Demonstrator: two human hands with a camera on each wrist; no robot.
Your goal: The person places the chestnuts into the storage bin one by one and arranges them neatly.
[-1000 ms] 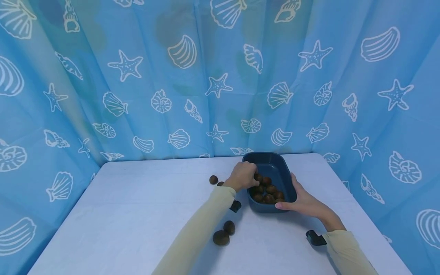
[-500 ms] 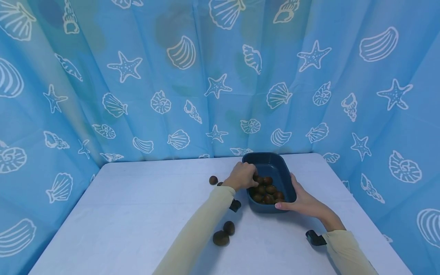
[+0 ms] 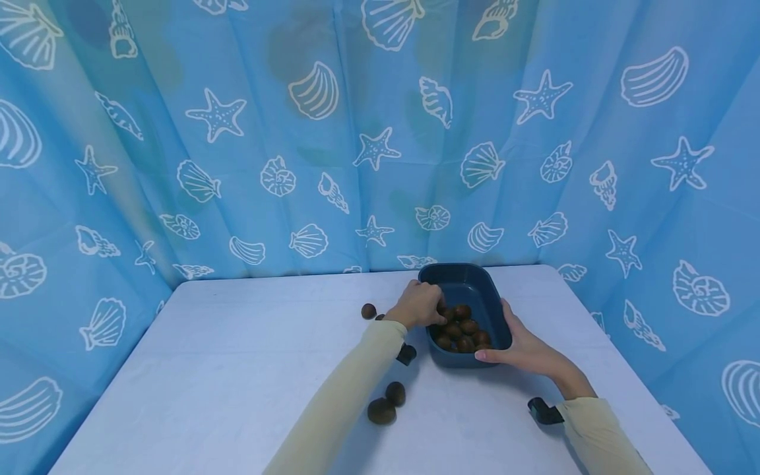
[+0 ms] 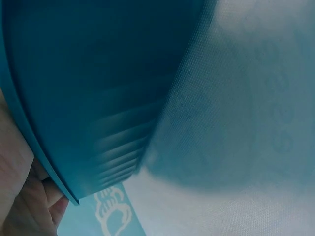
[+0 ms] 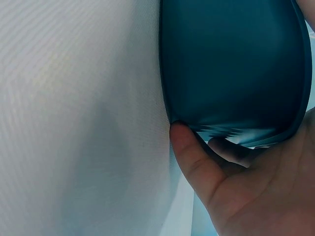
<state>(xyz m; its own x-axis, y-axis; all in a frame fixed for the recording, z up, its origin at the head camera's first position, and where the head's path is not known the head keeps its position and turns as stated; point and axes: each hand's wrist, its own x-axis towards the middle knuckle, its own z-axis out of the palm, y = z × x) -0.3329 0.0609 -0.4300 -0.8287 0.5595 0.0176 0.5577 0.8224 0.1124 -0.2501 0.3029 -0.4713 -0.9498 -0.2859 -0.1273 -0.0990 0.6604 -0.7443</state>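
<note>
Fingers of the left hand (image 3: pixel 419 305) bend over the left rim of a dark-blue, rounded rectangular container (image 3: pixel 456 360); their tips are hidden, so any pinch cannot be told. The right hand (image 3: pixel 526 348) grips its near-right corner, thumb and fingers spread apart. Small, round brown objects (image 3: pixel 468 326) lie inside; others rest on the white-covered table (image 3: pixel 225 376).

Roundish brown objects (image 3: pixel 469 327) lie clustered in the dark-blue bin (image 3: pixel 456 360).

Brown round fruits (image 3: pixel 454 330) nudged slightly nearer the viewer, beside the left hand (image 3: pixel 418 304), inside the dark blue container (image 3: pixel 468 289)
</note>
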